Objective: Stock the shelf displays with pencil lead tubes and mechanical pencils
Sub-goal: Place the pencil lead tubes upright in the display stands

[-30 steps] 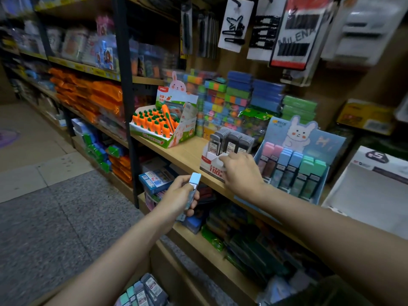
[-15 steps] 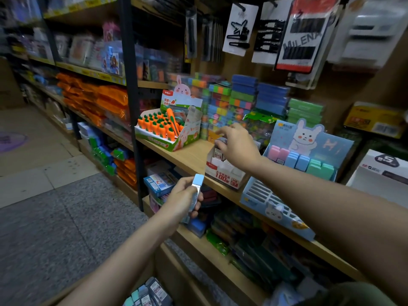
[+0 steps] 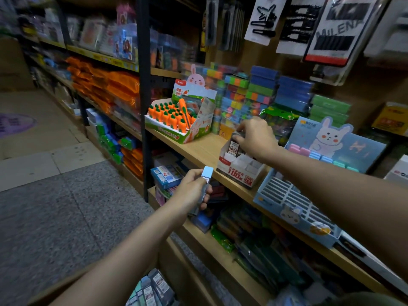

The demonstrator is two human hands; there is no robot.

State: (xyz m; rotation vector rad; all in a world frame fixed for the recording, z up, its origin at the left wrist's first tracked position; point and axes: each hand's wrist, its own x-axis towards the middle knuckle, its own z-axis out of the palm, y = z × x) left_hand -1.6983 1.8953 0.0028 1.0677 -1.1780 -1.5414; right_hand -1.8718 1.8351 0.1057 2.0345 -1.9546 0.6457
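My left hand (image 3: pixel 192 191) grips a pencil lead tube with a pale blue cap (image 3: pixel 206 180), held upright in front of the shelf edge. My right hand (image 3: pixel 256 134) pinches dark lead tubes (image 3: pixel 234 145) at the back of a small white and red display box (image 3: pixel 238 171) on the wooden shelf (image 3: pixel 198 149). The front slots of that box show bare white dividers. To its right stands a blue rabbit display (image 3: pixel 293 202) with pastel-capped tubes (image 3: pixel 318 154) in its upper rows. More tubes (image 3: pixel 152 288) lie in a carton at the bottom.
A carrot-themed display box (image 3: pixel 178 120) stands left of the white box. Stacks of coloured boxes (image 3: pixel 260 91) fill the shelf's back. Hair clip cards (image 3: pixel 331 29) hang above. A black upright post (image 3: pixel 144 96) divides the shelving. Grey floor (image 3: pixel 55 206) lies on the left.
My right hand moved from the front of the white box up to its back row and now pinches the dark tubes there. The left hand has kept its hold on the blue-capped tube.
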